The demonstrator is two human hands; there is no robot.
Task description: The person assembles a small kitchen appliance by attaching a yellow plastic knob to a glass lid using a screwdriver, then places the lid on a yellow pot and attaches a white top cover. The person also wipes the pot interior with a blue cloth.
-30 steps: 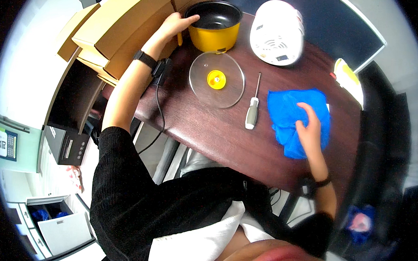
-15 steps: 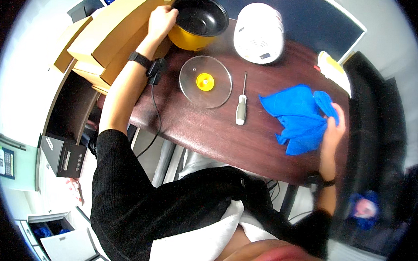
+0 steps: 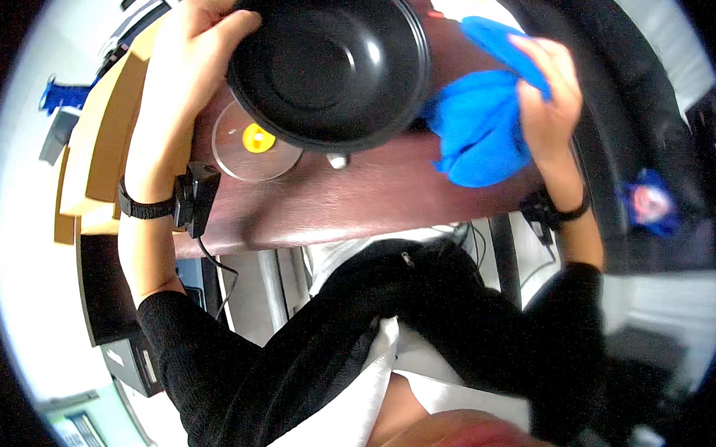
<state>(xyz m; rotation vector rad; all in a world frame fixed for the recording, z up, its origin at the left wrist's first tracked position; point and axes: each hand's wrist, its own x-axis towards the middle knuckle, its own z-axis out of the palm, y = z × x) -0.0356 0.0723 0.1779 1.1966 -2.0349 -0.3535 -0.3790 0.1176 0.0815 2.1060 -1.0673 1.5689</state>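
Note:
My left hand [image 3: 202,45] grips the rim of a cooking pot [image 3: 325,70] at its left side. The pot is raised toward me and tilted, so its round black inside faces up at me. Bunched in my right hand [image 3: 551,100], a blue cloth [image 3: 482,129] hangs just right of the pot, its upper fold between thumb and fingers. Partly behind the pot lies a clear round lid [image 3: 232,150] with a yellow knob [image 3: 258,138]. Only the handle end of a screwdriver [image 3: 338,160] shows below the pot's rim.
Cardboard boxes [image 3: 97,160] are stacked along the left of the dark red-brown table [image 3: 359,193]. A white and yellow object [image 3: 471,3] rests at the far edge. Black seating [image 3: 620,83] borders the right side. A cable [image 3: 226,278] hangs from my left wrist device.
My left hand has lifted the pot off the far left and brought it nearer and rightward. The cloth, bunched tighter, is close beside the pot. The view has shifted; the white appliance is no longer visible.

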